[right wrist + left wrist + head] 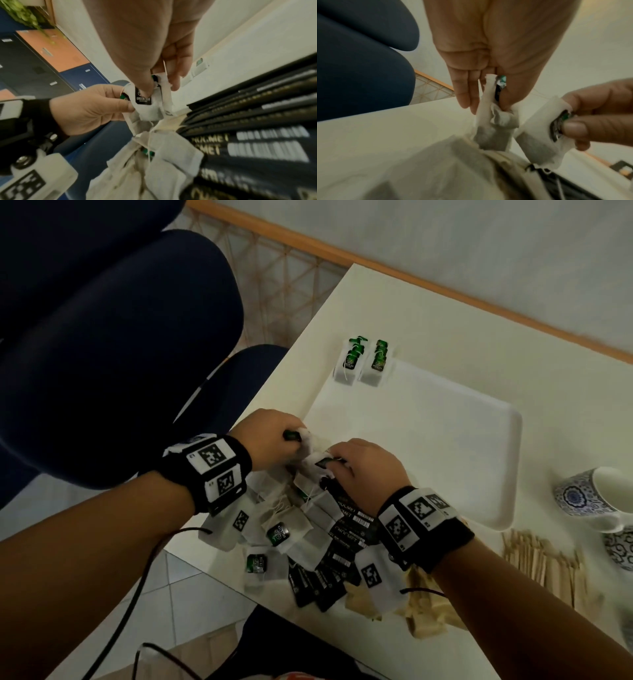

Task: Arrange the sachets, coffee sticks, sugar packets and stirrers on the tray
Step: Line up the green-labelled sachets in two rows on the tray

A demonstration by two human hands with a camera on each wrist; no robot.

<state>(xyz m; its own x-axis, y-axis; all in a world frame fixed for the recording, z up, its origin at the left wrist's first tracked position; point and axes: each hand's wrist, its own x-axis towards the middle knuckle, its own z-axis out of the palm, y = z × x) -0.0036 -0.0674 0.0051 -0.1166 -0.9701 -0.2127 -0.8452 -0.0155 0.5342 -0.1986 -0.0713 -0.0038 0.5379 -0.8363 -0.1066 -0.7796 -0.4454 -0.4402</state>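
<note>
The left hand (pixel 270 440) pinches a tea bag (pixel 493 127) by its top, thumb against fingers, just left of the tray's (pixel 479 419) near left corner. The right hand (pixel 363 470) pinches a second bag (pixel 542 136) at its green-and-black tag, thumb clamped on it; the two bags hang close together above the pile (pixel 284 529) of loose tea bags at the table's (pixel 342 313) near left edge. Black coffee sticks (pixel 346 529) lie fanned on the right of that pile, under the right wrist. Pale sugar packets (pixel 424 611) lie nearer, and wooden stirrers (pixel 541 559) lie to the right, off the tray's near edge. Two neat stacks of tea bags (pixel 363 364) stand at the tray's far left corner. Two patterned cups (pixel 589 498) sit at the right.
</note>
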